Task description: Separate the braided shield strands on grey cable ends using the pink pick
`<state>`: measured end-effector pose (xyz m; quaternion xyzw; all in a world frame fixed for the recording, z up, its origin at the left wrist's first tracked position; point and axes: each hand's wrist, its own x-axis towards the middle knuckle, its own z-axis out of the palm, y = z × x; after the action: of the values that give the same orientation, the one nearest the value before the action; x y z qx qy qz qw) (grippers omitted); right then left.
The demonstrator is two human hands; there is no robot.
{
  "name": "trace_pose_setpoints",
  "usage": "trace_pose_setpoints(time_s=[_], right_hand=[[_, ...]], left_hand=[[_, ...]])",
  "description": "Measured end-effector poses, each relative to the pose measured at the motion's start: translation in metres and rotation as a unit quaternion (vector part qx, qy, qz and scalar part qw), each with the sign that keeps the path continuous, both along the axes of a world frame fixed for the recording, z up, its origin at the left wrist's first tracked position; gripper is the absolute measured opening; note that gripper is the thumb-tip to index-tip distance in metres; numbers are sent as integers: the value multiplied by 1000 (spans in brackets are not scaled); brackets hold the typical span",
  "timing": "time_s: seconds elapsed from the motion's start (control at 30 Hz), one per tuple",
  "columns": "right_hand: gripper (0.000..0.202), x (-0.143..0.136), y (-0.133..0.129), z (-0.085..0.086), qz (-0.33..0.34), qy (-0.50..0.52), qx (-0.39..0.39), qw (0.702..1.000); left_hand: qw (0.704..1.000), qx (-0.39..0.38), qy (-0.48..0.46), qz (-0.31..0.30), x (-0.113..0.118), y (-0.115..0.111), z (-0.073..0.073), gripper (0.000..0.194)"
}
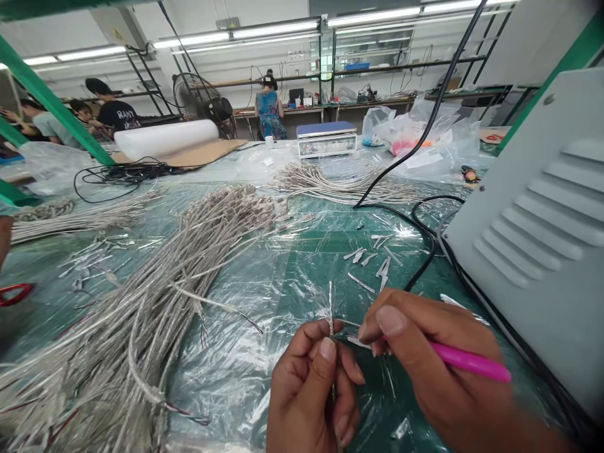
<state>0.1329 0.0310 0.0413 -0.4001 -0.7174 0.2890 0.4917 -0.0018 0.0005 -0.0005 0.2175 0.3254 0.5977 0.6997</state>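
cable (331,305), over the table's (306,251) near side, points toward its far edge, pinched by the left hand's (309,387) thumb and forefinger; the right hand (427,380), just right, grips a pink-handled tool (476,363), tip contact unclear. scraps (383,270) lie beyond, a cable bundle (189,251) left; a vented machine (533,220) crowds the right.

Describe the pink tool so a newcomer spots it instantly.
From the grey vented machine at right, look down-left to the right hand. Its fingers hold the tool. Unlike the silvery cable in the left hand, it has a pink handle.
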Motion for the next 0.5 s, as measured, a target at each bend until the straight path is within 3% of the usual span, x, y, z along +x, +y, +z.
trace_pose_setpoints(time_s=[0.13,0.5], right_hand=[[30,-3,2,1,28,-3,-10,1000],[32,-4,1,6,20,-10,-21,1000]], left_hand=[[1000,5,3,-3,0,1,-1,15],[1000,0,14,-4,0,1,0,18]])
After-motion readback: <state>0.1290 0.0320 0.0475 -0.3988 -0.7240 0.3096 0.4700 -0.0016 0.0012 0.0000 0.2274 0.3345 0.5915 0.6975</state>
